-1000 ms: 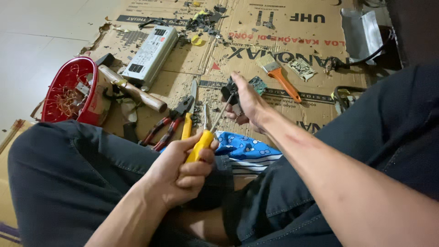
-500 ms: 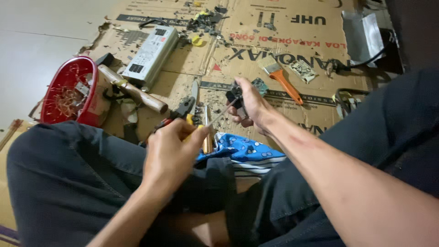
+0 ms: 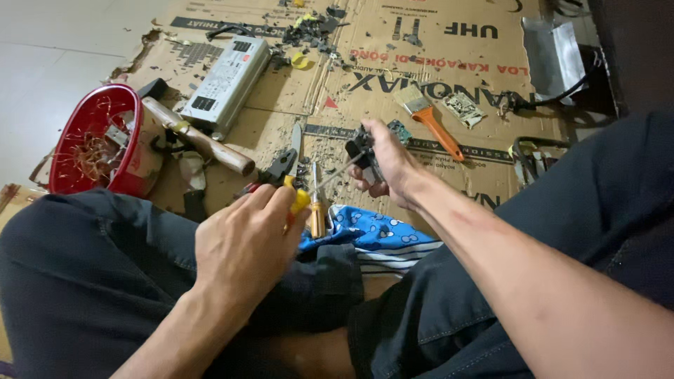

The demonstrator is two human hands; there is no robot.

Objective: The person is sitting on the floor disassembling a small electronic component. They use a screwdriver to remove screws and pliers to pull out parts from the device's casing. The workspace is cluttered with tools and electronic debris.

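My left hand (image 3: 242,242) grips the yellow handle of a screwdriver (image 3: 300,201), whose thin metal shaft runs up and right. The shaft's tip meets a small dark electronic part (image 3: 365,151) that my right hand (image 3: 390,165) holds above the cardboard. Both hands hover over my lap, between my dark-trousered knees. A second screwdriver with an orange handle (image 3: 317,214) lies just below the shaft, beside a blue patterned cloth (image 3: 372,235).
A red bowl (image 3: 74,123) of copper wire scraps sits at the left, with a wooden-handled hammer (image 3: 200,140) and a grey power-supply box (image 3: 225,84) beside it. Pliers (image 3: 281,168), an orange-handled brush (image 3: 432,119), a circuit board piece (image 3: 465,109) and debris lie on the cardboard (image 3: 435,49).
My left hand has turned over and tilted the yellow screwdriver from upright to slanting, so its tip now reaches the part in my right hand. The right hand has barely moved.
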